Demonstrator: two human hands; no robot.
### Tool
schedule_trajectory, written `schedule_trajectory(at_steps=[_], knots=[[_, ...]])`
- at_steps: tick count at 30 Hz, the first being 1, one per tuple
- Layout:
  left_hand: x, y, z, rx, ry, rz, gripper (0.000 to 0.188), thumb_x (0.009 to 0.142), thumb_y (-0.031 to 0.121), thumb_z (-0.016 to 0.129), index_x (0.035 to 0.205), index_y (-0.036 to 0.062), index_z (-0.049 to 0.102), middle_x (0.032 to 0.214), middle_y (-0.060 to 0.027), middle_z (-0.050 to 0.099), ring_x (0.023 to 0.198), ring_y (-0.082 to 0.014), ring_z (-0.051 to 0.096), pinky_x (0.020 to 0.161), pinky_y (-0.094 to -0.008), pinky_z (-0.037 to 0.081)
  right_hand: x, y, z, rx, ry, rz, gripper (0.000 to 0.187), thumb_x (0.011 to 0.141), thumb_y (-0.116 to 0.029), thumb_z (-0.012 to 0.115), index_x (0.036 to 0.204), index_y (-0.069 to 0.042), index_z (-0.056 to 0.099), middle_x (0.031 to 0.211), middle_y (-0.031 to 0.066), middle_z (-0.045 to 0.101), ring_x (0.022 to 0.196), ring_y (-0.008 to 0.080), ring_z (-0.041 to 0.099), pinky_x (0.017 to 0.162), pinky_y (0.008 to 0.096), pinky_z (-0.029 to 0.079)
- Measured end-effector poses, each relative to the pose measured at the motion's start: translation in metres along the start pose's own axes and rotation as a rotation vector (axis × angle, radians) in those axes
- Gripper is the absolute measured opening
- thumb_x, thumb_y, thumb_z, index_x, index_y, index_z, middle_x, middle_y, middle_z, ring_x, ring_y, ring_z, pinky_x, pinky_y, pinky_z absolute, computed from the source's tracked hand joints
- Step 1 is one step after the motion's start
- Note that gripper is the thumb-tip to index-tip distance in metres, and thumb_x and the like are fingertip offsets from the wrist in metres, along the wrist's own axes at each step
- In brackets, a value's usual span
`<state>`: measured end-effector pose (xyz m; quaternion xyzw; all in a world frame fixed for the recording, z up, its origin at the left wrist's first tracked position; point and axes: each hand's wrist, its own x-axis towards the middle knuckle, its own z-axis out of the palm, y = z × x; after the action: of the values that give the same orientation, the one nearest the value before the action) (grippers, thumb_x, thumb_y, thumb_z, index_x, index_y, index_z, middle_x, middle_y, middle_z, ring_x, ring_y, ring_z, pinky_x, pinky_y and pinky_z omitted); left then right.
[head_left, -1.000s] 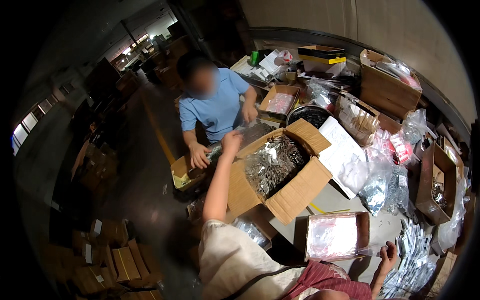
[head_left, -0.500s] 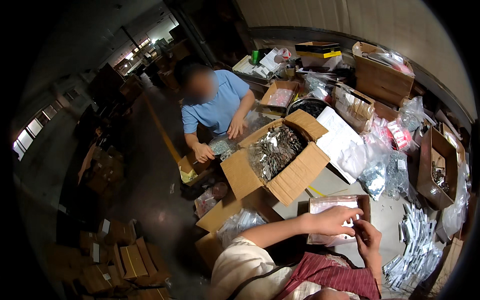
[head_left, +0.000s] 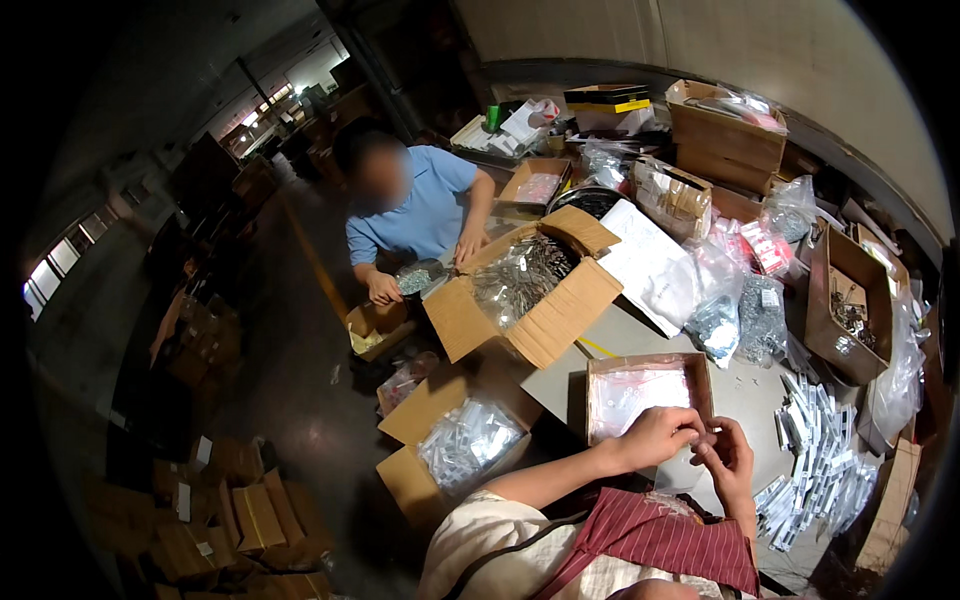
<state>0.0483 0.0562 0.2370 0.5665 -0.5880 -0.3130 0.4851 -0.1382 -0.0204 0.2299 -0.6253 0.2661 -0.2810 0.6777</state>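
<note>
My left hand (head_left: pixel 652 437) and my right hand (head_left: pixel 730 462) are close together over the near right corner of a shallow cardboard box (head_left: pixel 704 385). The fingertips of both are pinched, almost meeting. Whatever is between them is too small and covered to make out. Clear plastic bags (head_left: pixel 640 390) with something white and pink lie in the shallow box. To the right of my right hand, a loose pile of thin white and grey packaged strips (head_left: pixel 815 455) spreads over the table.
Beyond the shallow box stands a large open carton (head_left: pixel 572 320) full of metal pieces. A co-worker in a blue shirt (head_left: pixel 420 225) handles a small scoop-like tray at its left. Another open carton (head_left: pixel 412 488) holds packaged pieces. Filled bags (head_left: pixel 763 318) and boxes crowd the right side.
Both hands have come back toward me from over the shallow box, which now shows more of its contents. The view has shifted a little. The co-worker's hands have moved slightly.
</note>
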Motion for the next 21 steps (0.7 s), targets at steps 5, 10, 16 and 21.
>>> schedule_trajectory(at_steps=[5, 10, 16, 21], knots=[[0.016, 0.003, 0.015, -0.028, 0.115, -0.006, 0.011, 0.093, 0.008, 0.062, 0.098, -0.0017, 0.066, 0.084, -0.0116, 0.071, 0.079, -0.0197, 0.071, 0.072, -0.0330, 0.054, -0.014, -0.001, -0.017, 0.126, -0.118, 0.166, 0.034, 0.089, 0.000, 0.071, 0.121, 0.001, 0.058, 0.090, 0.0072, 0.067, 0.080, 0.0158, 0.066, 0.073, 0.0315, 0.055], [0.024, 0.008, 0.027, -0.089, 0.183, -0.048, 0.012, 0.096, 0.010, 0.062, 0.100, -0.0004, 0.065, 0.090, -0.0085, 0.072, 0.083, -0.0165, 0.070, 0.076, -0.0312, 0.054, -0.017, 0.001, -0.044, 0.210, 0.140, 0.037, 0.015, 0.086, -0.002, 0.073, 0.097, 0.000, 0.062, 0.085, 0.0061, 0.065, 0.077, 0.0152, 0.064, 0.073, 0.0298, 0.053], [0.018, -0.011, 0.057, 0.085, 0.206, 0.076, 0.027, 0.090, 0.004, 0.066, 0.115, 0.0013, 0.059, 0.097, -0.0121, 0.068, 0.087, -0.0242, 0.069, 0.078, -0.0350, 0.055, -0.022, 0.016, -0.069, 0.128, 0.466, -0.189, 0.013, 0.087, 0.001, 0.067, 0.100, 0.000, 0.067, 0.091, 0.0039, 0.062, 0.081, 0.0144, 0.059, 0.077, 0.0279, 0.049], [0.024, 0.005, 0.069, -0.002, 0.042, 0.042, 0.036, 0.087, 0.005, 0.071, 0.119, -0.0005, 0.057, 0.091, -0.0134, 0.069, 0.083, -0.0235, 0.070, 0.076, -0.0335, 0.055, -0.024, 0.007, -0.057, -0.533, 0.244, -0.384, 0.024, 0.078, 0.008, 0.071, 0.100, 0.000, 0.070, 0.089, 0.0120, 0.063, 0.079, 0.0240, 0.065, 0.070, 0.0320, 0.052]])
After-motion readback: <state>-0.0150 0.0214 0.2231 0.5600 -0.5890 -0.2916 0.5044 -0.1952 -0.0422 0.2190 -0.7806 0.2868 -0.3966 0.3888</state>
